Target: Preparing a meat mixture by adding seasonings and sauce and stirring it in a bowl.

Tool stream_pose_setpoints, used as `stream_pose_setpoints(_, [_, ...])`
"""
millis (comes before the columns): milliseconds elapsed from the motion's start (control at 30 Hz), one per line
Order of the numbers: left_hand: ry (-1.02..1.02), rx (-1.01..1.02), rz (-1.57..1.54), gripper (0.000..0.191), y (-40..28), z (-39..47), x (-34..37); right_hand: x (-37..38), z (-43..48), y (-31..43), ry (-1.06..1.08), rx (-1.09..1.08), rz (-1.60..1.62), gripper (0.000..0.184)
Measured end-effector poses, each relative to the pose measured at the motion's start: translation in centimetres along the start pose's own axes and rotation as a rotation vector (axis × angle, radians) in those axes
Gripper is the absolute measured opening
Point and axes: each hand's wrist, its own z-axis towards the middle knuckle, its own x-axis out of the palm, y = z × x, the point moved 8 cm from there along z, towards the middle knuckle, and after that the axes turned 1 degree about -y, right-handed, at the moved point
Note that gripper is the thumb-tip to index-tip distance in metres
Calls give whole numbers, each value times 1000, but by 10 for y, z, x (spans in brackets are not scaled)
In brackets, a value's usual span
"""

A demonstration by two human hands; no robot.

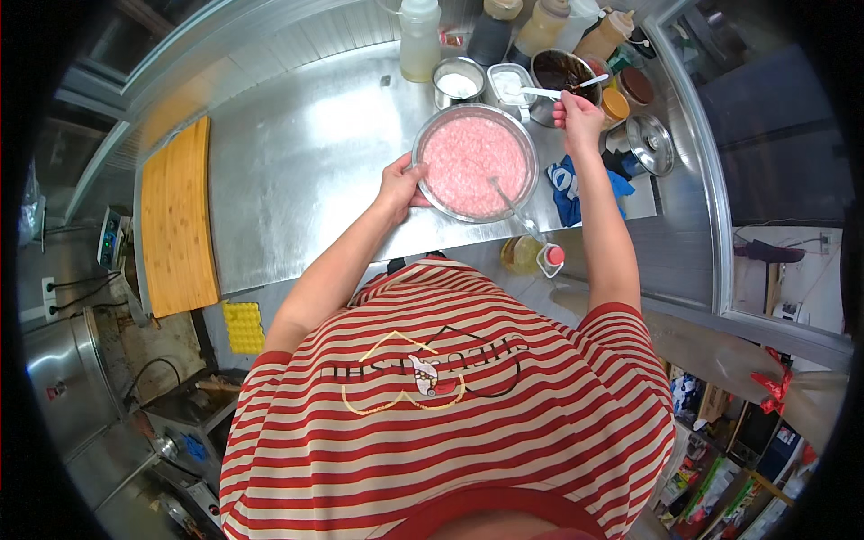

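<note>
A round metal bowl of pink minced meat is near the front edge of a steel counter. My left hand grips the bowl's left rim, thumb on top. A metal utensil stands in the meat, its handle leaning over the rim towards me. My right hand holds a white spoon, whose far end is over a square metal container of white powder. Left of that container is a round metal pot with more white stuff. A larger pot holds dark brown sauce and another white-handled spoon.
Squeeze bottles line the counter's back. Lidded jars, a metal lid and a blue cloth are at the right. A bamboo board lies at the left end. Below the front edge is a bottle of yellow liquid.
</note>
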Motion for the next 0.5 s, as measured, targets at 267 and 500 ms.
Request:
stream_pose_setpoints(267, [6,1,-33,37,-3,-1,1,50,-72,73,350,-772,-620,8])
stream_pose_setpoints(500, [30,1,15,35,-3,0,4,66,-11,37,136,-858,-988,15])
